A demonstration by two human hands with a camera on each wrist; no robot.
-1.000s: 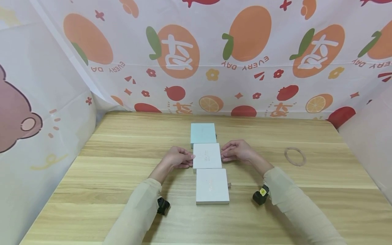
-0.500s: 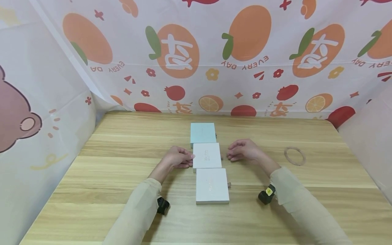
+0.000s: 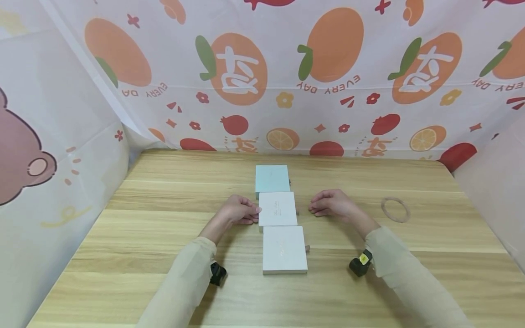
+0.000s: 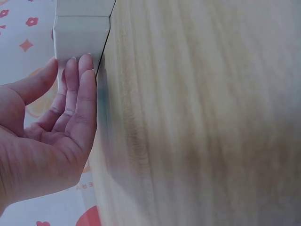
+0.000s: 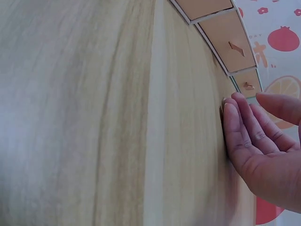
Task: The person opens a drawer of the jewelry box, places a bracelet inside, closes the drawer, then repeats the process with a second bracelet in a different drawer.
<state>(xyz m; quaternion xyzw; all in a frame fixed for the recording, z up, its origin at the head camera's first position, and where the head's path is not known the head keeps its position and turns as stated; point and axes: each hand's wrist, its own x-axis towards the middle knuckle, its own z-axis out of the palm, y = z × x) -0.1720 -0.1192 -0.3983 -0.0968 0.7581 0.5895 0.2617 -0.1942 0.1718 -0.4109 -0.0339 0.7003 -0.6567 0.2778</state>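
Three flat square drawer boxes lie in a column: a light blue one (image 3: pixel 272 178) farthest, a white middle box (image 3: pixel 277 208) and a white near box (image 3: pixel 285 250). My left hand (image 3: pixel 239 210) touches the left side of the middle box; in the left wrist view its fairly straight fingertips rest against the white box wall (image 4: pixel 80 35), thumb at the edge. My right hand (image 3: pixel 333 203) is apart from the boxes, to the right of the middle one, holding nothing. The right wrist view shows the tan drawer front (image 5: pixel 228 40) with a small ribbon pull tab (image 5: pixel 236 48).
A thin pale ring (image 3: pixel 395 209) lies on the wooden table (image 3: pixel 172 228), right of my right hand. Fruit-printed white cloth (image 3: pixel 287 109) hangs behind the table. A black wrist camera (image 3: pixel 360 263) is worn at my right sleeve, another camera (image 3: pixel 218 274) at the left.
My right hand has come away from the right side of the middle box, moving right and leaving its pull tab visible. My left hand and the boxes stay in place.
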